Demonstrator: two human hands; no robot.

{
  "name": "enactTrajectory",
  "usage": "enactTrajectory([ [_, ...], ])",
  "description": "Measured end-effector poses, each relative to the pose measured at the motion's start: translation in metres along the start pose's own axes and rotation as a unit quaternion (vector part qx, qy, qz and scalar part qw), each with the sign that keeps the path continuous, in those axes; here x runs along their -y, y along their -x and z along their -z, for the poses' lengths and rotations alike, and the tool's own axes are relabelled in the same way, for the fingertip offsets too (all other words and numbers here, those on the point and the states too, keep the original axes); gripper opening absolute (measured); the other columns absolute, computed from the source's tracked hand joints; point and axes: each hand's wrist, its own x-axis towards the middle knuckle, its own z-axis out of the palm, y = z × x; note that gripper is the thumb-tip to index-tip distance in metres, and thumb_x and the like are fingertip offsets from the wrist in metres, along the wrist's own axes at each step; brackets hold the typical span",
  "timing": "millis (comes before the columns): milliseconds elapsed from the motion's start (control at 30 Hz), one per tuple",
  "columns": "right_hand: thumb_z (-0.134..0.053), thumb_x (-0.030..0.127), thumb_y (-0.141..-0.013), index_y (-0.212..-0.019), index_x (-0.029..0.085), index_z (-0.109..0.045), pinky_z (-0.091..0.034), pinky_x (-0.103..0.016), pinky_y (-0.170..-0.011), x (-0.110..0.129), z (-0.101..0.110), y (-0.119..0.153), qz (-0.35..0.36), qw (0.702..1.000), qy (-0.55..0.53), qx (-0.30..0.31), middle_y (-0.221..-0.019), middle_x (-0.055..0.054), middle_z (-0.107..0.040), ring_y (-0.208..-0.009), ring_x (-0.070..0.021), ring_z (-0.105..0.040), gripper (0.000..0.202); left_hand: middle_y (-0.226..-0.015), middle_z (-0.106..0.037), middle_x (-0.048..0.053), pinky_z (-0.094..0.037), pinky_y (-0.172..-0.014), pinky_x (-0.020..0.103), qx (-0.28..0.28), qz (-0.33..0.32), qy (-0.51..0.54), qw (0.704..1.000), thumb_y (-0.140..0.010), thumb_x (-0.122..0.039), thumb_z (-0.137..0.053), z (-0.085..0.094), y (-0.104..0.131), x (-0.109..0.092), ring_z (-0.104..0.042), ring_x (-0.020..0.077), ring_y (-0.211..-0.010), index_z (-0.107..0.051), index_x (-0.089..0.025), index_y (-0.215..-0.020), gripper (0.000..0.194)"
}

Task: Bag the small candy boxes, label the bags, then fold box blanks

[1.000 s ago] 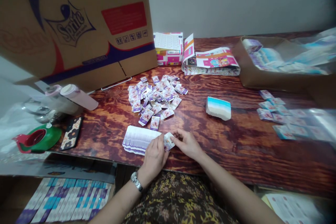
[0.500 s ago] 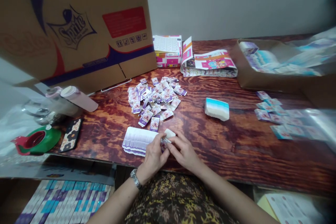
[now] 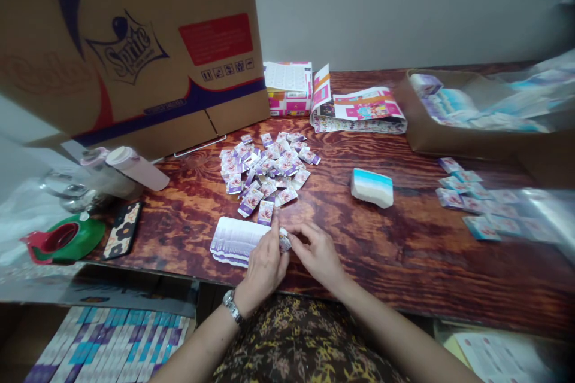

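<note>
Between my two hands is a small white-and-purple carton (image 3: 284, 240) with a flower print. My left hand (image 3: 265, 260), with a watch on its wrist, has its fingers closed around the carton's left side. The thumb and fingers of my right hand (image 3: 317, 251) pinch its right edge. Left of my left hand lies a fanned row of flat white-and-purple cartons (image 3: 236, 239). Beyond the hands sits a loose heap of small folded flower-print cartons (image 3: 269, 167). A blue-and-white stack of flat cartons (image 3: 372, 187) stands to the right.
A large cardboard box (image 3: 171, 42) stands at back left. Before it are pink-lidded bottles (image 3: 137, 167), a phone (image 3: 122, 231) and a green-red tape dispenser (image 3: 67, 239). At right are an open box (image 3: 467, 134) and scattered small cartons (image 3: 480, 197). Printed packaging (image 3: 359, 111) lies at the back.
The small carton between my hands has been turned, so its printed face shows where a white flap stuck up before. Both hands stay in nearly the same place.
</note>
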Motion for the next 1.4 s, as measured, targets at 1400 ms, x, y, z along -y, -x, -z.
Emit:
enactTrajectory([
  [1400,-0.048,0.022,-0.087,-0.107,0.022,-0.055,-0.049,-0.032,-0.076,-0.022,0.008,-0.001,0.084,0.992,0.096,0.023,-0.092,-0.005,-0.062,-0.084,-0.0186,-0.059,0.021,-0.099,-0.062,0.010,-0.051,-0.072,0.032,-0.021,0.064,0.032,0.997,-0.082,-0.024,-0.053,-0.006,0.008,0.008,-0.064,0.0206,-0.082,-0.031,-0.016,-0.129,0.052],
])
